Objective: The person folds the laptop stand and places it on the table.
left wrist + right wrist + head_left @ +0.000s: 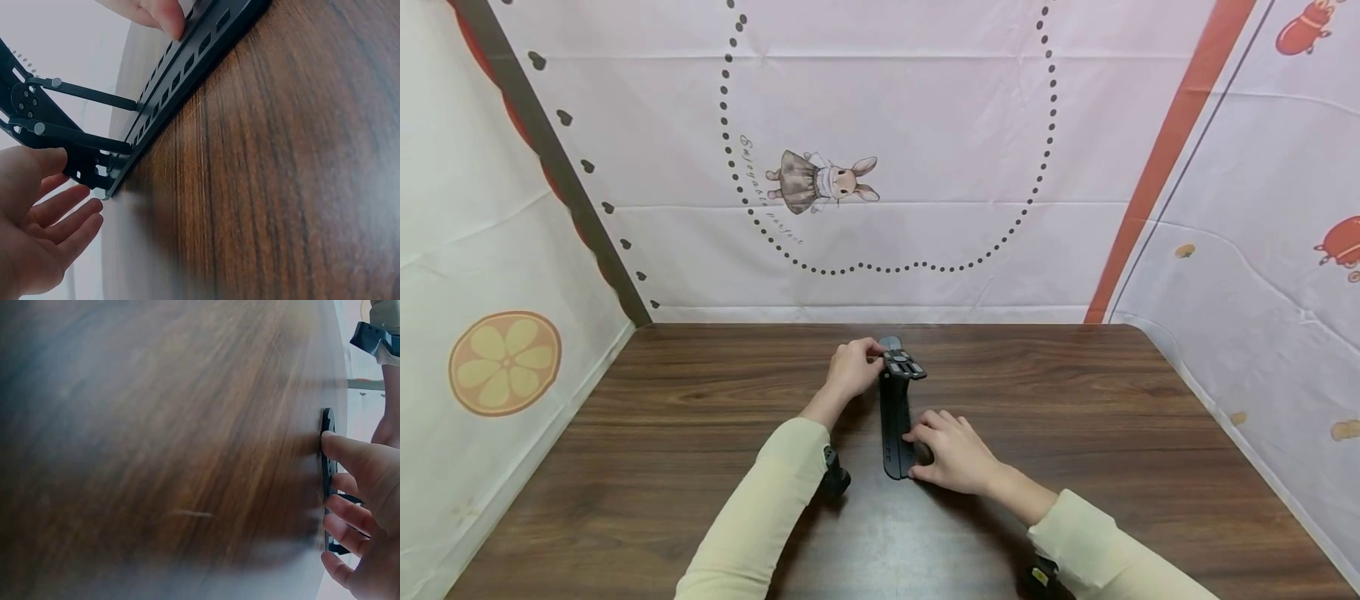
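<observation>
At bench (700, 400) centre: black folding stand (897, 417) lies lengthwise | left hand (852, 369) pinches its raised far end | right hand (951, 450), fingers straight, presses the near base flat.

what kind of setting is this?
Likely a makeshift recording booth, not a workshop: a wooden table boxed in on three sides by hung printed cloth with a rabbit cartoon. Both hands work a black folding stand on it.
</observation>
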Motion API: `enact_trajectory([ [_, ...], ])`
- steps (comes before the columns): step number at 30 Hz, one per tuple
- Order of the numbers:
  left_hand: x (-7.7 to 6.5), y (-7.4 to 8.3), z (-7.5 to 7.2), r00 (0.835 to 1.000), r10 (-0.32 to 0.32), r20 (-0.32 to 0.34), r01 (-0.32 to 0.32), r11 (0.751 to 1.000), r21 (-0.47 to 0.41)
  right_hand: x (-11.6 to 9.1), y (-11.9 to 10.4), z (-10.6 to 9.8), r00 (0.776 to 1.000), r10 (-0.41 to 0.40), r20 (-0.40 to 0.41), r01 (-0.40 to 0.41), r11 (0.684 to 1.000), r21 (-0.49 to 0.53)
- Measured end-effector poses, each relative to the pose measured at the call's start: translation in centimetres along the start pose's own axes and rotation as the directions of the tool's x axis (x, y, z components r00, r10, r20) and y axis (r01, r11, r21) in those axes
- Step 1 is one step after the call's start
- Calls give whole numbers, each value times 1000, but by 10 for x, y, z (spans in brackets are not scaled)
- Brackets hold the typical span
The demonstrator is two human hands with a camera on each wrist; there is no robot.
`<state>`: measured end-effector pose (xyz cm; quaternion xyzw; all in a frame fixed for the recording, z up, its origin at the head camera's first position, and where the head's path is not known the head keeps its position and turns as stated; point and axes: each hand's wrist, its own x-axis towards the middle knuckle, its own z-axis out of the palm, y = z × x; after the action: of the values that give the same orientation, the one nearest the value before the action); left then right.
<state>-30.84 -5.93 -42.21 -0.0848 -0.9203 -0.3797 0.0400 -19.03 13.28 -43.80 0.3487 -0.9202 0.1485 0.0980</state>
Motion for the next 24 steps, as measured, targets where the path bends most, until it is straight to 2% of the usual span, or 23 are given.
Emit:
enact_trajectory([
  [17, 1, 3, 3, 1000, -2, 0, 2, 1000, -19, 4, -1, 0, 1000, 22, 0, -22, 1000, -9],
  [24, 0, 1, 3, 1000, 3, 27, -2, 1000, -27, 1, 0, 0, 1000, 9, 12, -9, 1000, 22],
])
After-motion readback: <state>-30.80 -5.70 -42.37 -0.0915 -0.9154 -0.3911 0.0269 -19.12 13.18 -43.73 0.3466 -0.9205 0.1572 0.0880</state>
